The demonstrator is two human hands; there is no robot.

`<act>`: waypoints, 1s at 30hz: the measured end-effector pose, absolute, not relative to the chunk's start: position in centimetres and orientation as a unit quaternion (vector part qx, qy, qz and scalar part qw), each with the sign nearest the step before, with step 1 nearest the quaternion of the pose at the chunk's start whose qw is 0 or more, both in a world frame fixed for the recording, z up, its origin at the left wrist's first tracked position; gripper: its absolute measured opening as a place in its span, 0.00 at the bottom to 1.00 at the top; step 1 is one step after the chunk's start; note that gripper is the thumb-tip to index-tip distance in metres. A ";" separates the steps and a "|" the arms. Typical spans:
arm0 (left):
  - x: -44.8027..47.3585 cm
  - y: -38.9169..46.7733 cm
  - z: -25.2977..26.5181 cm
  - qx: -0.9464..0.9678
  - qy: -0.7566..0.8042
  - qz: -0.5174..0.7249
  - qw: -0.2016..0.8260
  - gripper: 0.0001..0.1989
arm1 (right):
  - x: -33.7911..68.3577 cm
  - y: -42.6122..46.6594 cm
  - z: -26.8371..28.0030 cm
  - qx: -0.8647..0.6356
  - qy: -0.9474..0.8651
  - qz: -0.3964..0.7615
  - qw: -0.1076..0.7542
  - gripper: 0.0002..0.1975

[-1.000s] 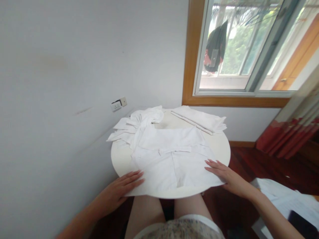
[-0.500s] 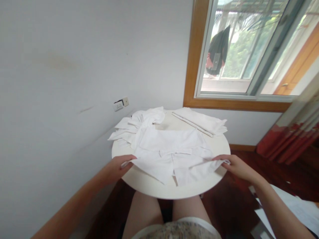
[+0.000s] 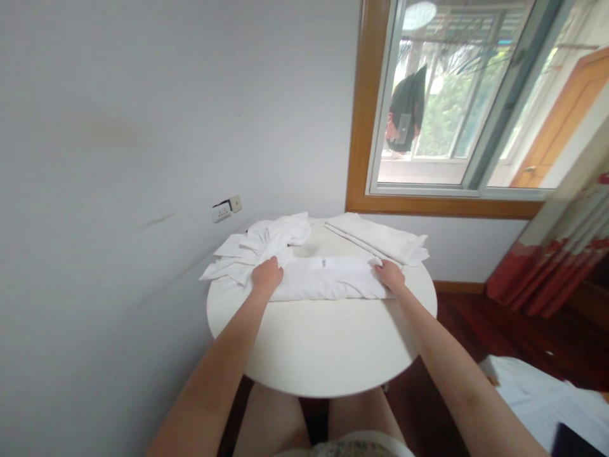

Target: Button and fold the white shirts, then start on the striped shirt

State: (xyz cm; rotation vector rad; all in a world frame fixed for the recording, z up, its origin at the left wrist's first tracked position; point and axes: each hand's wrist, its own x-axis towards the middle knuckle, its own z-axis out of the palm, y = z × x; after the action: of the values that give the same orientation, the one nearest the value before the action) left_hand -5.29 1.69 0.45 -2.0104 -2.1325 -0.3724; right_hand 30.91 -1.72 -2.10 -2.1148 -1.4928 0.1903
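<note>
A white garment (image 3: 328,283) lies folded into a wide band across the middle of the round white table (image 3: 328,355); its exact kind is hard to tell. My left hand (image 3: 267,277) is closed on the band's far left corner. At the far right corner, my right hand (image 3: 390,275) pinches the same fabric. Just behind my left hand, a crumpled white cloth pile (image 3: 273,236) overhangs the table's left edge. A flat folded white cloth (image 3: 378,237) rests at the back right, close beyond my right hand.
The wall with a socket (image 3: 221,212) borders the table on the left and back. A wood-framed window (image 3: 356,127) is at the back right, with a red and cream curtain (image 3: 528,266) beside it. White papers (image 3: 547,400) lie low at the right.
Both hands have moved away from me and inward, carrying the garment's near edge over to its far side. The spread garment is now a narrow band, baring the table's near part.
</note>
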 end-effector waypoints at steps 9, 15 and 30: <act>-6.3 0.5 -1.6 -0.684 -0.699 -0.169 0.123 0.14 | 30.3 -1.7 -4.1 -0.818 -0.545 -0.022 0.182 0.16; -4.1 -0.1 0.0 -0.770 -0.555 -0.225 0.222 0.17 | 29.5 -2.6 -2.3 -0.721 -0.623 -0.172 0.249 0.19; -4.2 0.4 -2.6 -0.826 -0.522 -0.164 0.133 0.16 | 27.4 -2.8 -3.7 -0.631 -0.751 -0.123 0.151 0.15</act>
State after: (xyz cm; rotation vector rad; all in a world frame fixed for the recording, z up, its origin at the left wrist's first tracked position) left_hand -4.22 0.37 -2.61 -2.3967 -1.5149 -0.4758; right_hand 27.42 -2.78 -3.72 -1.8110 -2.1561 -0.3532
